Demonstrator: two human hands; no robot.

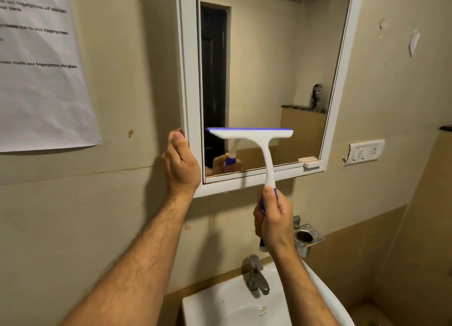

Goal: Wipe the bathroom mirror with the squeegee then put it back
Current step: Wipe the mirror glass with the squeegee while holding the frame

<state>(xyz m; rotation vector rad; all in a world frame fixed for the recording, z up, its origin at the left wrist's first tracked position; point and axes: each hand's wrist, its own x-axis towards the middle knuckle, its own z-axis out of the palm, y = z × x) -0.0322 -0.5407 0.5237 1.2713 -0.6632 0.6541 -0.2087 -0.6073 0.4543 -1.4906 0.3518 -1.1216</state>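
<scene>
A beige wall [122, 203] fills the view, with a white printed sheet [41, 81] taped at the upper left. The mirror [269, 68] hangs in the middle in a white frame [190, 81] that leans slightly in the wide-angle view; its glass reflects a dark doorway and tan walls. Below it sits a white basin [220, 306] with a chrome tap [255, 274], and to the right a chrome cup holder [307, 240] and a white switch plate [364, 152].

The squeegee [259, 142] is a T-shaped tool, white plastic with a purple rubber edge along the top of its blade and a purple grip at the handle's lower end. The blade lies horizontal against the lower part of the glass, spanning from the left edge to past the middle. The handle runs down from the blade, curving slightly toward the viewer.

The right hand [274, 223] is wrapped closed around the purple grip, thumb lying up along it. The left hand [181, 164] rests against the frame's left side, fingers curled around its outer edge, thumb pointing up.
</scene>
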